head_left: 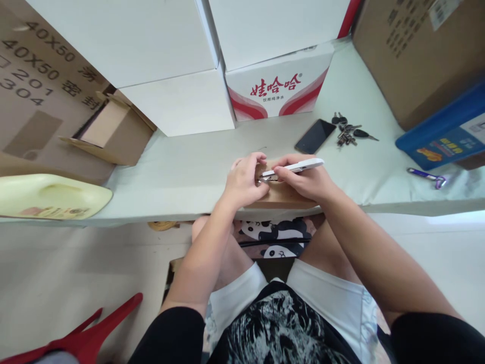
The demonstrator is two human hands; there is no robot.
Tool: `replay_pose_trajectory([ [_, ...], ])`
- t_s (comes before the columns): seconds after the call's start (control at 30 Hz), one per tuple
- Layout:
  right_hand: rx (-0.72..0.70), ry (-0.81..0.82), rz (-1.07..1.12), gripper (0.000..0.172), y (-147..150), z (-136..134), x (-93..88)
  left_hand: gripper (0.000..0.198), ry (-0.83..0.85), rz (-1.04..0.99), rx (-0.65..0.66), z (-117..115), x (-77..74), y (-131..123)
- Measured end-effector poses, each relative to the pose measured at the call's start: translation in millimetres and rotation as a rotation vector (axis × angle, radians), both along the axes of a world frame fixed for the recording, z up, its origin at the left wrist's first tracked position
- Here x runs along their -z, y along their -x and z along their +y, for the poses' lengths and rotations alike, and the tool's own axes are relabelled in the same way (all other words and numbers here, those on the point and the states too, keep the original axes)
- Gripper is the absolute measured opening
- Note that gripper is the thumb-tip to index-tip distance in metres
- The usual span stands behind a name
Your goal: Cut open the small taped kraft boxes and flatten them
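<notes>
In my right hand (308, 179) I grip a slim white utility knife (299, 166), its silvery tip pointing left toward my left hand. My left hand (246, 179) is curled, with thumb and fingers around a small shiny metal piece (262, 180); its exact kind is too small to make out. Both hands rest over a light-brown board (284, 196) at the table's front edge. My fingers cover much of the board's top. The knife's tip is close to the metal piece; whether they touch I cannot tell.
Beyond my hands lie a dark phone (316, 136) and a bunch of keys (346, 130). White cartons (280, 86) stand at the back. At right are a blue container (443, 126) and a purple peeler-like tool (426, 176); at left, a pale yellow bottle (53, 196) and an open cardboard box (117, 129).
</notes>
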State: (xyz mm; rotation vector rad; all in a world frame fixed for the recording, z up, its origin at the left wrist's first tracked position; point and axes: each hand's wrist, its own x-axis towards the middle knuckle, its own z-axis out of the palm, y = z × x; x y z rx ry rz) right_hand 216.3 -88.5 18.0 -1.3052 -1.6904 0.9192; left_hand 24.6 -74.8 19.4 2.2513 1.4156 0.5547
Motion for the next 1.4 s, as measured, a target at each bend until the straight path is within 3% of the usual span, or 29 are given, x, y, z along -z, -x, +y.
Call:
replay_pose_trajectory([
  [0.77,0.038,-0.045,0.019,0.015,2.5,1.4,-1.1,0.048,-0.003,0.015,0.010,0.4,-2.5,-1.5],
  [1.07,0.074,-0.046,0.030,0.016,1.7,0.8,-0.1,0.046,-0.009,0.026,0.005,-0.1,-2.7,-2.0],
  [1.4,0.009,0.021,0.052,0.022,-1.3,-0.8,-1.6,0.045,-0.006,0.031,0.003,0.1,-3.0,-2.3],
])
